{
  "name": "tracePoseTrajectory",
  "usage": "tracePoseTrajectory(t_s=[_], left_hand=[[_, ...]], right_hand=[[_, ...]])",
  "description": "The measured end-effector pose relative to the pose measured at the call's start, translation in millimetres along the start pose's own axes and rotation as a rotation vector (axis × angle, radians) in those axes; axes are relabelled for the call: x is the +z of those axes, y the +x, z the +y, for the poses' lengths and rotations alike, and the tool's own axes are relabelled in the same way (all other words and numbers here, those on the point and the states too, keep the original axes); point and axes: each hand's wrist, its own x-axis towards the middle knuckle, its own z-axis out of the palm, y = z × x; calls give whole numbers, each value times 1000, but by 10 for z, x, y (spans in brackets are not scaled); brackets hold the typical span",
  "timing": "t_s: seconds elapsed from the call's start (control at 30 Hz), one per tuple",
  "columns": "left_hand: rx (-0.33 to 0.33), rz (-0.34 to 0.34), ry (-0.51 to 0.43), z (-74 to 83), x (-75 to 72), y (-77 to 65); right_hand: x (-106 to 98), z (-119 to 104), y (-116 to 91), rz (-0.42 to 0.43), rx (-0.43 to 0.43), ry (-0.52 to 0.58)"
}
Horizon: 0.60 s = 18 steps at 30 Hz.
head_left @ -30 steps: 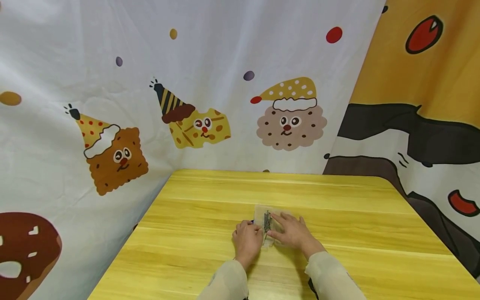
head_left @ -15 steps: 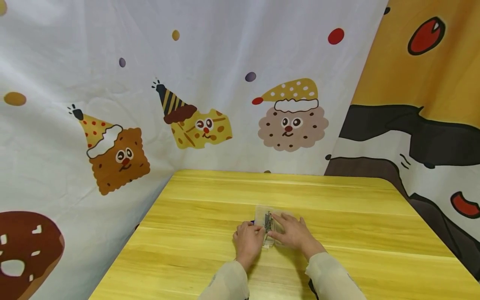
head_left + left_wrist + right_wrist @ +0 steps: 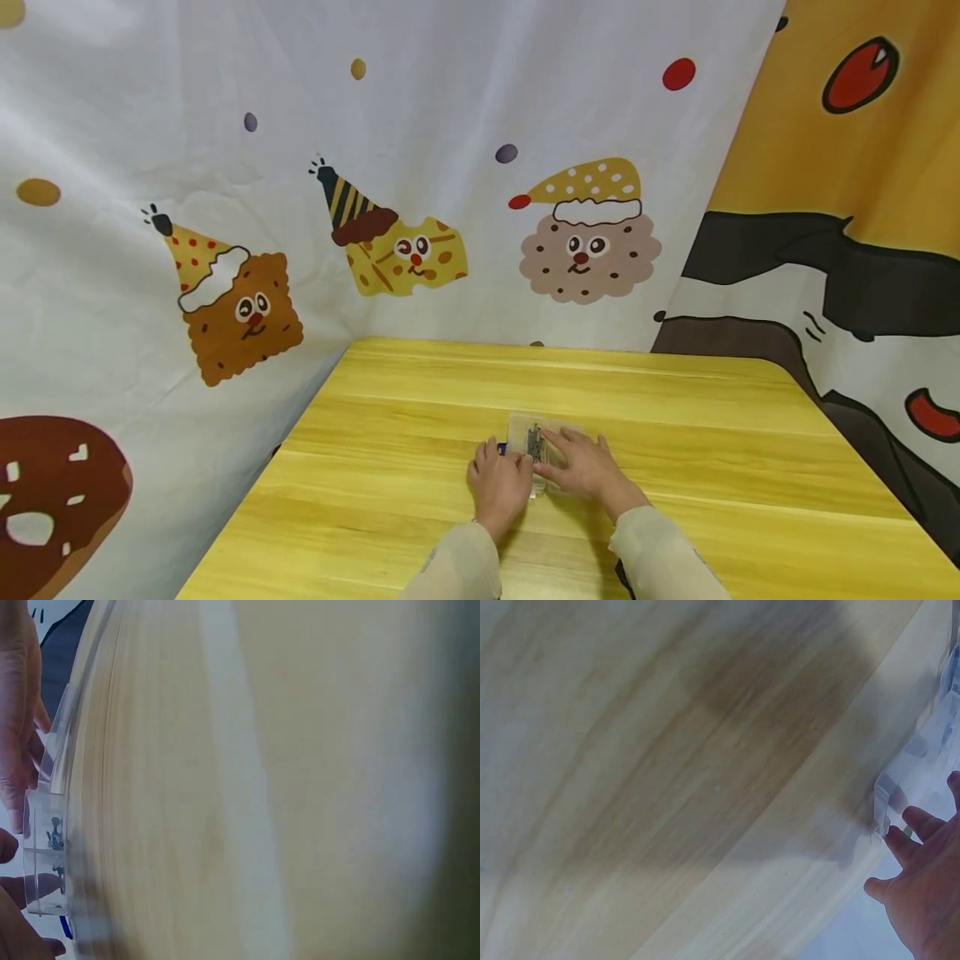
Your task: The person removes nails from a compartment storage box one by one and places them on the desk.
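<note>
On the table, a clear plastic box (image 3: 519, 427) holds a heap of small dark-grey metal pieces (image 3: 535, 442), their exact kind too small to tell. My left hand (image 3: 498, 485) is at its left side, thumb and forefinger over the near part. In the left wrist view, a finger shows through the box's clear wall (image 3: 34, 859); whether the fingertips pinch anything is hidden. From the right, my right hand (image 3: 583, 467) lies with fingers spread over a clear flap (image 3: 556, 455), perhaps the lid. The right wrist view shows its fingers (image 3: 922, 823) touching the clear plastic.
A small blue thing (image 3: 502, 448) sits at the box's left edge, partly behind the left fingers. The yellow wood-grain table (image 3: 360, 467) stretches around the box. Behind it hangs a printed cloth (image 3: 427, 108) with cartoon biscuits and cheese.
My left hand has shifted slightly right, its thumb further over the box, and its other fingers have straightened, showing more of the blue thing. The right hand and box stay nearly still.
</note>
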Motion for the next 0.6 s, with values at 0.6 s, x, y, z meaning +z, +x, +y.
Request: tracePoseTrajectory(t_s=[0.6], left_hand=[[-85, -39, -235, 17, -36, -20]], right_hand=[[-15, -37, -15, -1, 4, -9]])
